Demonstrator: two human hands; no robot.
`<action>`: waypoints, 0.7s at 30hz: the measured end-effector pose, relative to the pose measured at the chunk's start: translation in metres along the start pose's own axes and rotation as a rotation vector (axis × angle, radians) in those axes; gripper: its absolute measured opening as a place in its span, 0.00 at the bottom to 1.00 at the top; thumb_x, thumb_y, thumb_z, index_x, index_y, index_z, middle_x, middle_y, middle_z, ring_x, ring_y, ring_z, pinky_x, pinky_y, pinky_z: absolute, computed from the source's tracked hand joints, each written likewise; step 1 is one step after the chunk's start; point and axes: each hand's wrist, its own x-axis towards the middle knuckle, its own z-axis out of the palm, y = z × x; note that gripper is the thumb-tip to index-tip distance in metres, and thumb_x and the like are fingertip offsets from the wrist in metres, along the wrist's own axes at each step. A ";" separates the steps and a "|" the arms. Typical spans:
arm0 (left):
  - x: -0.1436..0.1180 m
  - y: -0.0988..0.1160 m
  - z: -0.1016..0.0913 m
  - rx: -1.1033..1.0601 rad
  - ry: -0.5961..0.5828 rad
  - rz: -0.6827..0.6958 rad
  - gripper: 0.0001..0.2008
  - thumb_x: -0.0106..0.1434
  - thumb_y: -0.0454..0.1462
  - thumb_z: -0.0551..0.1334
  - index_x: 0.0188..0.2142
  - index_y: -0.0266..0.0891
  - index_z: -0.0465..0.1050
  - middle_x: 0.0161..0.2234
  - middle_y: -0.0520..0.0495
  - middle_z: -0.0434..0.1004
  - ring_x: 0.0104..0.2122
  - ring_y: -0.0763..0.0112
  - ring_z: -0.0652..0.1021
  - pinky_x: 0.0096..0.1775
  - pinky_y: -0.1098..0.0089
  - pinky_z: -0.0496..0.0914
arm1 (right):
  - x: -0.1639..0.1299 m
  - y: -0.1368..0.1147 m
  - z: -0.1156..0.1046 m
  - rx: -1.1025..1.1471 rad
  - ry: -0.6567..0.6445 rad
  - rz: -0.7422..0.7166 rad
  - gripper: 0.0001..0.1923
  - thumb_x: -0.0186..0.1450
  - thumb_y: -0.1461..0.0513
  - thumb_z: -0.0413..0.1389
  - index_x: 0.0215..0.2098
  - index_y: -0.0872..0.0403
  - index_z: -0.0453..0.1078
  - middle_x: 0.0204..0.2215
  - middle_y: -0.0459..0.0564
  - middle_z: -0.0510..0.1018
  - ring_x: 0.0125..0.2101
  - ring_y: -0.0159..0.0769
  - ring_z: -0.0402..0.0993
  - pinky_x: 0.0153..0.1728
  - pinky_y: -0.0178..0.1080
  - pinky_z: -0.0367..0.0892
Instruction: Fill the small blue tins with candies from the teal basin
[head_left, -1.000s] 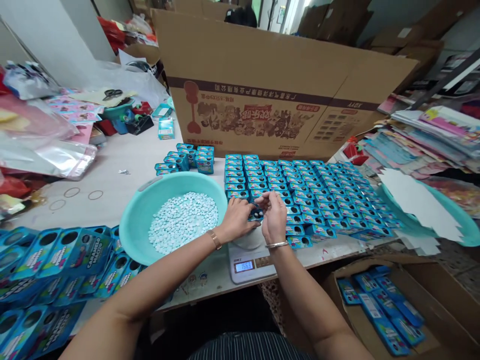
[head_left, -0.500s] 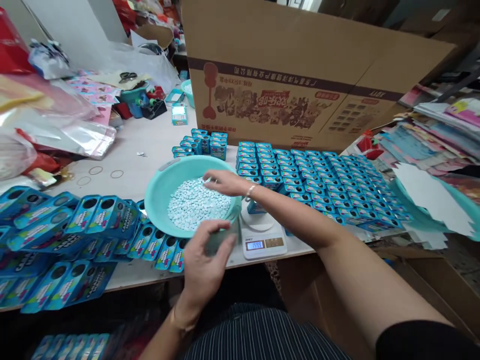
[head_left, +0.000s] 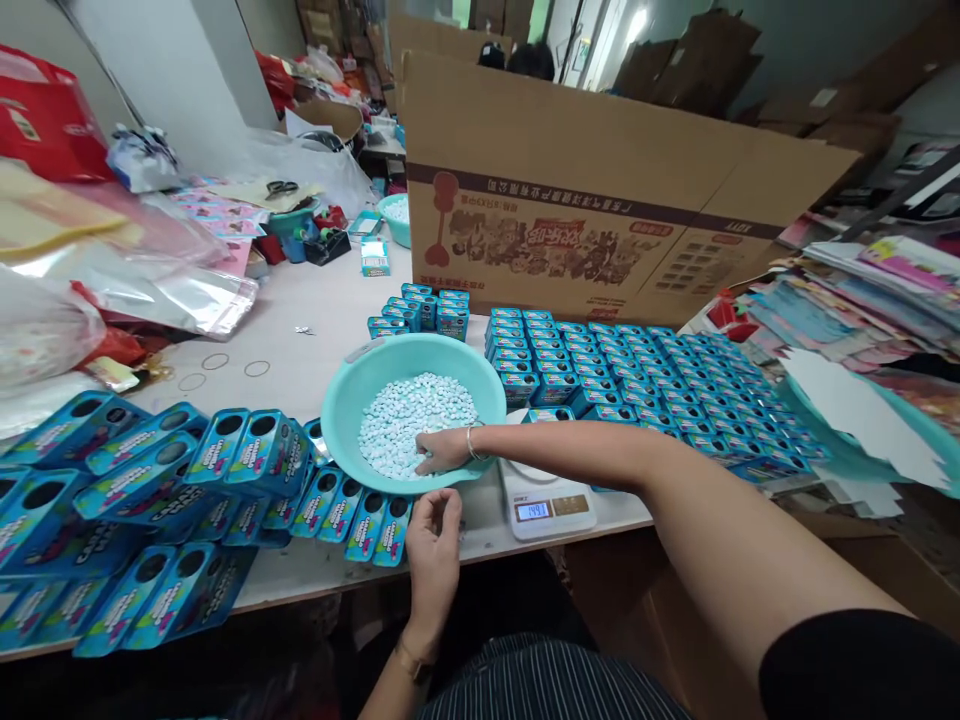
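1. Right hand (head_left: 442, 452) reaches across the body into the teal basin (head_left: 352, 385), centre of frame. Fingers curl down into the heap of pale blue tablets (head_left: 409, 425), pressed together as if gathering some; what they hold, if anything, is hidden.
2. Left hand (head_left: 433, 540) sits just below the basin rim, lower centre, palm up and fingers cupped. Whether it holds anything, I cannot tell.
3. The basin stands close in front of the person, likely so that both hands reach the tablets without stretching.
4. Digital scale (head_left: 546, 500) stands just right of the basin, display lit, with one small blue box (head_left: 549, 414) on its platform.
5. Rows of small blue boxes (head_left: 645, 370) fill the tabletop (head_left: 300, 300) right of centre in a tight grid.
6. Flat unfolded blue cartons (head_left: 150, 480) lie fanned at lower left, overlapping and touching the basin's near side.
7. A large printed cardboard box (head_left: 600, 220) stands behind the grid, upper centre.
8. Room: cluttered workspace. Plastic bags (head_left: 142, 270) upper left, paper stacks (head_left: 862, 290) at right, more cardboard at the back.
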 end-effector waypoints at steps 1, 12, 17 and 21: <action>-0.001 0.001 0.002 -0.022 0.002 -0.009 0.19 0.57 0.52 0.64 0.35 0.37 0.72 0.32 0.47 0.74 0.33 0.68 0.75 0.36 0.70 0.71 | 0.001 -0.003 0.001 0.031 -0.005 -0.009 0.13 0.59 0.59 0.61 0.40 0.56 0.67 0.41 0.56 0.78 0.43 0.45 0.75 0.41 0.40 0.68; -0.007 -0.008 0.000 -0.043 -0.040 -0.066 0.21 0.55 0.50 0.66 0.41 0.38 0.70 0.36 0.44 0.75 0.37 0.65 0.77 0.39 0.67 0.72 | -0.007 -0.003 -0.027 1.519 -0.089 -0.086 0.08 0.68 0.57 0.50 0.39 0.53 0.63 0.26 0.44 0.72 0.18 0.27 0.68 0.15 0.26 0.60; -0.005 -0.010 0.000 -0.032 -0.009 -0.053 0.23 0.52 0.52 0.68 0.39 0.38 0.71 0.38 0.43 0.76 0.37 0.64 0.77 0.39 0.66 0.73 | -0.006 -0.012 -0.027 1.994 0.123 -0.050 0.14 0.72 0.54 0.43 0.33 0.52 0.59 0.19 0.41 0.66 0.20 0.31 0.70 0.18 0.30 0.66; -0.010 -0.006 0.004 0.005 -0.078 -0.083 0.24 0.50 0.53 0.69 0.38 0.37 0.72 0.37 0.42 0.77 0.37 0.63 0.78 0.39 0.66 0.73 | -0.022 -0.015 -0.033 2.165 0.184 -0.164 0.14 0.73 0.58 0.41 0.29 0.52 0.57 0.15 0.38 0.60 0.13 0.26 0.59 0.12 0.24 0.50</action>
